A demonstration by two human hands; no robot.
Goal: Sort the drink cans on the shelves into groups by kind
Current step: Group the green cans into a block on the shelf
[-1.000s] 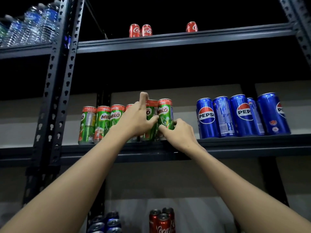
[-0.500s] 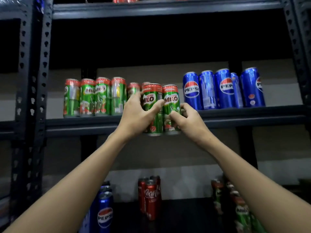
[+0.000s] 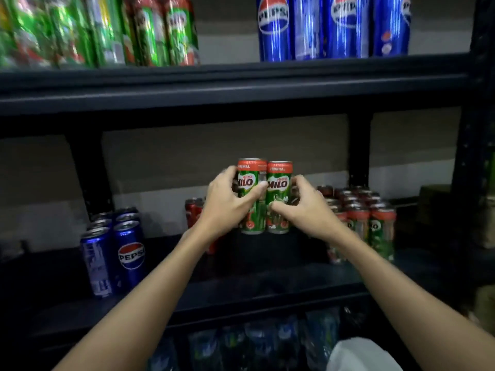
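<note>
Head view: two green Milo cans are held upright side by side, touching each other, in front of the middle shelf [image 3: 241, 287]; the left Milo can [image 3: 250, 195] is gripped by the left hand [image 3: 227, 204], whose fingers are curled round its left side while the thumb is pressed across its front; the right Milo can [image 3: 278, 196] is gripped by the right hand [image 3: 302, 207], with the fingers wrapped round its right side and the thumb laid low on its front. Both cans are seen above the shelf surface; whether their bottoms touch it cannot be told.

To the right of the right hand, a group of Milo cans [image 3: 375, 223] is standing on the same shelf, partly hidden by the right wrist; behind the left hand, some red cans [image 3: 193, 210] are seen, mostly covered by it; well to the left of the left hand, a cluster of blue Pepsi cans [image 3: 117, 253] is placed near the front edge of the shelf.

Above both hands, the upper shelf [image 3: 241, 84] is carrying a blurred row of green Milo cans [image 3: 107, 30] on the left side and a row of blue Pepsi cans [image 3: 334, 25] on the right side; the two rows are well apart. Below the forearms, plastic bottles [image 3: 254, 344] are seen dimly on the lowest level; something white [image 3: 361, 354] is visible under the right forearm, and what it is cannot be told.
</note>
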